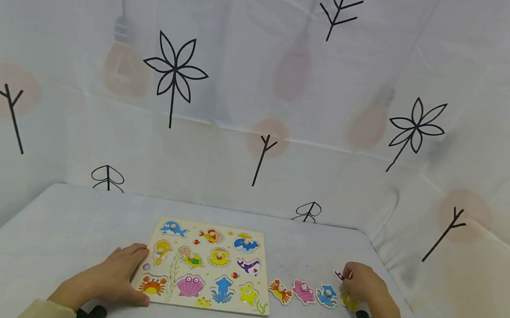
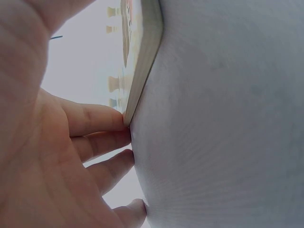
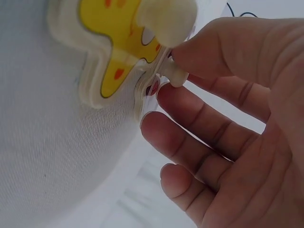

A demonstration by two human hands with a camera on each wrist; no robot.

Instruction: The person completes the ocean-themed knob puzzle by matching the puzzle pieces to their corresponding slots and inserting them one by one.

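My left hand (image 1: 113,277) lies at the left side of the cream puzzle board (image 1: 195,303), which is printed with sea animals. In the left wrist view, fingertips (image 2: 118,118) touch the board's edge and the table. My right hand (image 1: 366,289) is right of the board, pinching a small purple-and-white puzzle piece (image 1: 339,275). The right wrist view shows that piece edge-on, its pale knob (image 3: 175,76) between thumb and fingers. A yellow starfish piece (image 1: 349,301) lies just beneath the right hand, partly covered by it.
Between the board and the right hand lie a crab piece (image 1: 281,291), a pink shell piece (image 1: 303,292) and a blue squid-like piece (image 1: 327,296). A white cloth covers the table (image 1: 94,223). Behind it hangs a patterned curtain (image 1: 216,159).
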